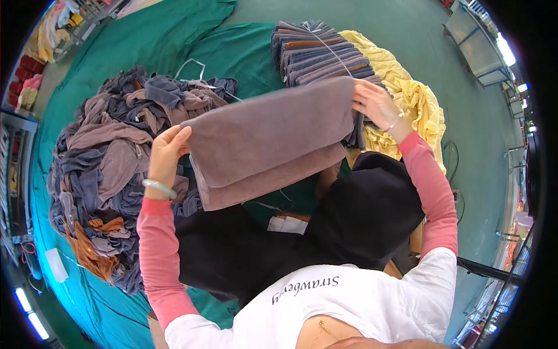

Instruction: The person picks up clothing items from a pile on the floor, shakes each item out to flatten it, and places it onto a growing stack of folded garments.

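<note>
Brown cloth [270,134]: left hand [167,152], right hand [378,106] pinch opposite ends, grips closed

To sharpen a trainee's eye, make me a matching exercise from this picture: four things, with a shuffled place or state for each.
1. folded grey-brown cloth
2. loose heap of grey, brown and orange cloths
3. neat row of folded, mostly grey cloths
4. crumpled yellow fabric

A. lined up, with a white strip across
B. piled untidily on the picture's left
C. held by left hand and right hand
D. bunched along the row's right side

Pairs: 1-C, 2-B, 3-A, 4-D
</note>
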